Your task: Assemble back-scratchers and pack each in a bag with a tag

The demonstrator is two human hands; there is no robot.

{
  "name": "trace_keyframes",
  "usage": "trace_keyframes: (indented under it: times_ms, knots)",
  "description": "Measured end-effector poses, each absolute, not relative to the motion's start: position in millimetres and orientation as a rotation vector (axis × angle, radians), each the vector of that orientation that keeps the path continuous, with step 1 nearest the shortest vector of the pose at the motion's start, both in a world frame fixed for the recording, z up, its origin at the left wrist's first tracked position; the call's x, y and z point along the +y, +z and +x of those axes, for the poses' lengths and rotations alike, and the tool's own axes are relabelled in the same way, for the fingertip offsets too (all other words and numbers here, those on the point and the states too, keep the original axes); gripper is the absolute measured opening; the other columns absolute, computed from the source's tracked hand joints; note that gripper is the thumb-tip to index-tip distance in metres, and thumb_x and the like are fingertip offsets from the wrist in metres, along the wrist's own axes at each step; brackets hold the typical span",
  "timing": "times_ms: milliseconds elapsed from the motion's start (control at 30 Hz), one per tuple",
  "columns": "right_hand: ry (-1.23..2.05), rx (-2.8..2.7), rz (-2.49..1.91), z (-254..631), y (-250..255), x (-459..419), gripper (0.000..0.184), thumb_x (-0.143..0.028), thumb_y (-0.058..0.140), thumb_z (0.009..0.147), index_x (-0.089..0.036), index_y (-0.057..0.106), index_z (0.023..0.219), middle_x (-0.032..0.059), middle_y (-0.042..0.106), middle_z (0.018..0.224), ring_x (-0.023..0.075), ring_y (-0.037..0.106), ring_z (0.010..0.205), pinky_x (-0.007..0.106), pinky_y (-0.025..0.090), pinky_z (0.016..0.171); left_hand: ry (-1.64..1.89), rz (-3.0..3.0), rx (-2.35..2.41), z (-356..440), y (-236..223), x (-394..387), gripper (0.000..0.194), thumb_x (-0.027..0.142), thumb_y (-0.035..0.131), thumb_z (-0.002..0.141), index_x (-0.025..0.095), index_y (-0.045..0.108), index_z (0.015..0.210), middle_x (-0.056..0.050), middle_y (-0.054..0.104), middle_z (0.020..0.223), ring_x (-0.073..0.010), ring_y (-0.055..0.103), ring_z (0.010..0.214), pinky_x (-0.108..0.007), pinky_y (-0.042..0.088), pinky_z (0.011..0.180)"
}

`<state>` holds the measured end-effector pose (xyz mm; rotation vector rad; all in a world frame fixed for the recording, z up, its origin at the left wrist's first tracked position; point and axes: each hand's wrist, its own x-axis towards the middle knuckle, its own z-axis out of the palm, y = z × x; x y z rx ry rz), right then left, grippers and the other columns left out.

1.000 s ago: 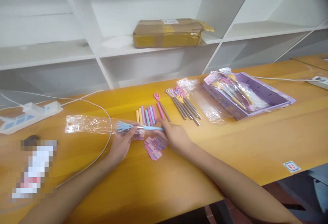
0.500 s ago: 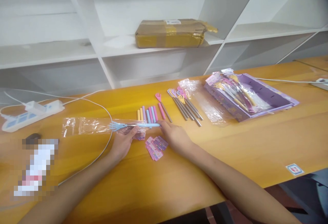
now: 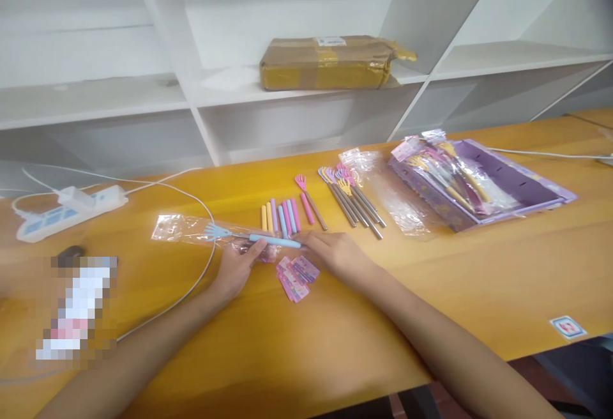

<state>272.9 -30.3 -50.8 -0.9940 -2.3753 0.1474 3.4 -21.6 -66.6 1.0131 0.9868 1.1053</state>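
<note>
A light-blue back scratcher (image 3: 275, 241) with a claw head and a metal rod lies slantwise between my hands, its head to the left. Around its head and rod is a clear plastic bag (image 3: 179, 228); how far the bag reaches over the handle I cannot tell. My left hand (image 3: 237, 269) pinches the scratcher near the handle's left end, thumb on top. My right hand (image 3: 330, 251) has its fingers closed at the handle's right end; what they pinch is hidden. Pink printed cards (image 3: 294, 278) lie just below, and several coloured handles (image 3: 282, 216) stand in a row behind.
Claw-headed metal rods (image 3: 357, 198) lie behind my right hand, near a pink scratcher head (image 3: 301, 182). Further right are empty clear bags (image 3: 405, 205) and a purple box (image 3: 522, 195) with bagged scratchers. A power strip (image 3: 71, 213) and cable are left; a taped carton (image 3: 330, 64) sits on the shelf.
The bag's far left end has shifted right, towards my hands. The scratcher's handle has tilted, and my right fingers have moved from on top of its end to behind it.
</note>
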Motion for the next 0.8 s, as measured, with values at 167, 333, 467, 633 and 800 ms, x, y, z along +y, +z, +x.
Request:
trace_keyframes:
  times_ms: [167, 333, 467, 633, 800]
  knots:
    - [-0.014, -2.453, -0.885, 276, -38, -32, 0.024, -0.021, 0.047, 0.112, -0.019, 0.069, 0.121, 0.0074, 0.076, 0.097, 0.0178, 0.072, 0.083, 0.028, 0.053, 0.071, 1.093, 1.027, 1.01, 0, -74, -19, 0.043, 0.052, 0.09, 0.08, 0.013, 0.082, 0.095, -0.011, 0.082, 0.086, -0.0248, 0.079, 0.075, -0.037, 0.065, 0.077]
    - [-0.077, -2.402, -0.847, 272, -34, -34, 0.025, -0.026, 0.05, 0.113, -0.02, 0.072, 0.102, 0.0024, 0.071, 0.08, 0.0141, 0.065, 0.07, 0.028, 0.044, 0.064, 1.043, 1.089, 0.954, 0, -73, -20, 0.043, 0.053, 0.089, 0.081, 0.015, 0.082, 0.098, -0.012, 0.083, 0.095, -0.0262, 0.079, 0.082, -0.039, 0.066, 0.083]
    - [-0.043, -2.305, -0.791, 264, -41, -35, 0.026, -0.035, 0.061, 0.11, -0.02, 0.069, 0.09, 0.0003, 0.069, 0.077, 0.0119, 0.062, 0.067, 0.028, 0.04, 0.062, 0.917, 1.306, 0.949, 1, -71, -27, 0.038, 0.051, 0.084, 0.086, 0.016, 0.083, 0.101, -0.012, 0.083, 0.105, -0.0284, 0.078, 0.096, -0.039, 0.064, 0.09]
    - [-0.051, -2.248, -0.803, 255, -50, -39, 0.027, -0.035, 0.065, 0.107, -0.019, 0.063, 0.086, -0.0002, 0.065, 0.075, 0.0114, 0.056, 0.063, 0.028, 0.035, 0.057, 0.789, 1.394, 0.918, 1, -66, -32, 0.042, 0.054, 0.082, 0.087, 0.014, 0.081, 0.103, -0.013, 0.082, 0.107, -0.0284, 0.076, 0.101, -0.041, 0.062, 0.093]
    - [0.099, -2.348, -0.755, 256, -44, -41, 0.043, -0.06, 0.058, 0.105, -0.018, 0.062, 0.108, 0.0078, 0.069, 0.101, 0.0157, 0.066, 0.079, 0.027, 0.048, 0.064, 0.855, 1.35, 0.883, -2, -72, -30, 0.039, 0.051, 0.079, 0.092, 0.014, 0.077, 0.102, -0.01, 0.08, 0.101, -0.0242, 0.073, 0.097, -0.035, 0.059, 0.089]
